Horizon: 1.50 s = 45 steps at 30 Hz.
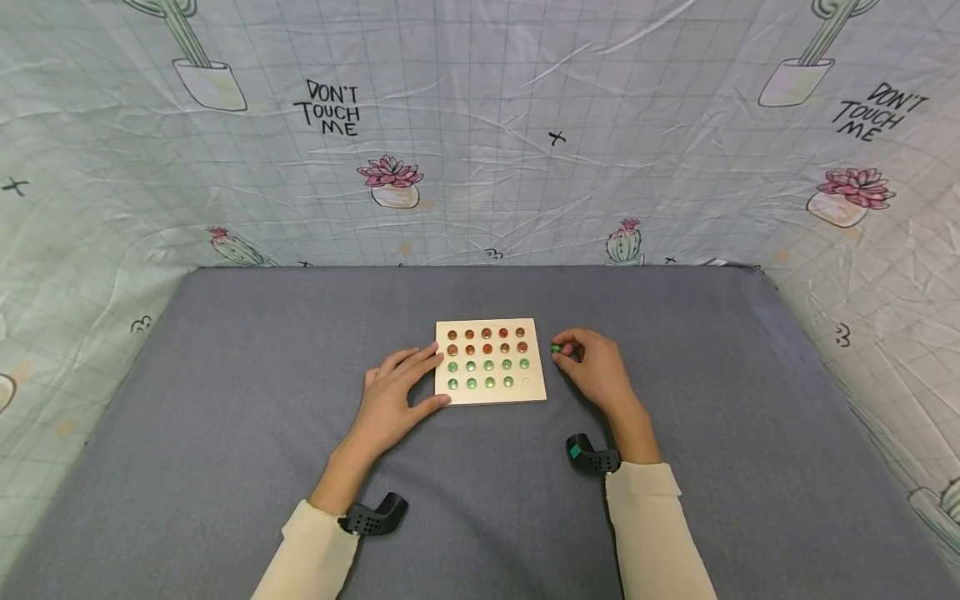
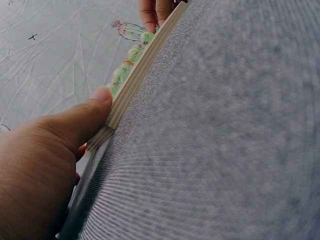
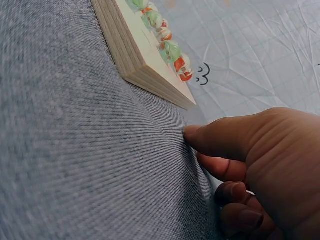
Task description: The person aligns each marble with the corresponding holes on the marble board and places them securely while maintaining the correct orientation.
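Note:
A light wooden board (image 1: 491,393) lies flat on the grey cloth, with rows of glass marbles seated in it. Orange marbles (image 1: 487,349) fill the two far rows and green marbles (image 1: 489,365) the two near ones; the near right corner shows a bare hole (image 1: 526,381). My left hand (image 1: 386,408) rests against the board's left side, fingers spread, thumb (image 2: 102,97) at the near left corner. Just off the right edge, my right hand (image 1: 596,367) pinches a green marble (image 1: 556,348) between thumb and fingers. That marble is hidden in the right wrist view.
Grey cloth (image 1: 480,492) covers the tabletop around the board. A printed fabric backdrop (image 1: 480,100) rises at the back and along both sides. Each wrist wears a black camera mount, the left one (image 1: 375,514) and the right one (image 1: 592,455).

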Each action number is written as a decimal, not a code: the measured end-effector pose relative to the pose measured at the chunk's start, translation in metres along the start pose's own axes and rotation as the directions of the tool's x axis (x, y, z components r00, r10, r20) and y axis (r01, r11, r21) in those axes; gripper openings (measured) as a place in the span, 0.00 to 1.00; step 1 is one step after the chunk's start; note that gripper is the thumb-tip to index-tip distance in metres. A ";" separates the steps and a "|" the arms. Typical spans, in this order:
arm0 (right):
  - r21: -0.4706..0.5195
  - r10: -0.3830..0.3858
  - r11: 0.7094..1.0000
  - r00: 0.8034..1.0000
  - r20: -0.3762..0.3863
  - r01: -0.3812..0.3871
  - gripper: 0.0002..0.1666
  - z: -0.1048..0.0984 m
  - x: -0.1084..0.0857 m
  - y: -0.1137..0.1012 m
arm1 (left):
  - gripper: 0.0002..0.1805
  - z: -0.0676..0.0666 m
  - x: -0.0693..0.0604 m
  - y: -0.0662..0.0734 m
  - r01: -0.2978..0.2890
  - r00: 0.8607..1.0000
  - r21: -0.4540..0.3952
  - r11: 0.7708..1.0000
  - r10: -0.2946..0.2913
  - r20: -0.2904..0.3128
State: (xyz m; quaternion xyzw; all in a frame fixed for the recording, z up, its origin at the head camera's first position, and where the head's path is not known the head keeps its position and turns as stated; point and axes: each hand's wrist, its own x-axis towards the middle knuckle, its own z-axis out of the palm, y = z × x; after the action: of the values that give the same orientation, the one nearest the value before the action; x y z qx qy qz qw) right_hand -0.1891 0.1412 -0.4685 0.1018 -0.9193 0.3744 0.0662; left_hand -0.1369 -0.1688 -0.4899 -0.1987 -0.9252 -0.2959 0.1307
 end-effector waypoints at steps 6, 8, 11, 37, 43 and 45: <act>0.011 0.011 1.000 1.000 0.002 -0.011 0.10 0.000 0.000 0.000 | 0.35 0.000 0.001 0.000 0.007 1.000 -0.002 1.000 -0.007 0.008; 0.009 0.012 1.000 1.000 0.000 -0.012 0.09 0.000 0.000 0.000 | 0.35 0.000 0.001 0.000 0.012 1.000 -0.002 1.000 -0.012 0.012; 0.003 0.013 1.000 1.000 -0.003 -0.013 0.09 0.000 0.001 0.000 | 0.35 0.000 0.001 0.000 0.016 1.000 -0.002 1.000 -0.016 0.013; 0.140 -0.032 0.990 0.994 0.100 0.018 0.09 -0.010 -0.001 -0.005 | 0.35 -0.001 0.002 0.000 0.024 1.000 -0.006 1.000 -0.024 0.020; 0.190 -0.069 0.981 0.981 0.180 0.034 0.09 -0.012 -0.001 -0.007 | 0.36 -0.002 0.002 0.001 0.018 1.000 0.006 1.000 -0.018 0.014; 0.206 -0.079 0.978 0.976 0.202 0.037 0.09 -0.012 -0.002 -0.008 | 0.36 -0.002 0.002 0.001 0.013 1.000 0.007 1.000 -0.013 0.010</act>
State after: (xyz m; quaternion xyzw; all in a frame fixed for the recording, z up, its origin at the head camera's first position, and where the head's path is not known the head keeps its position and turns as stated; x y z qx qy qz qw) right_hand -0.1850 0.1442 -0.4546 0.1737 -0.8752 0.4505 -0.0303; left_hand -0.1376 -0.1684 -0.4876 -0.1935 -0.9281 -0.2925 0.1248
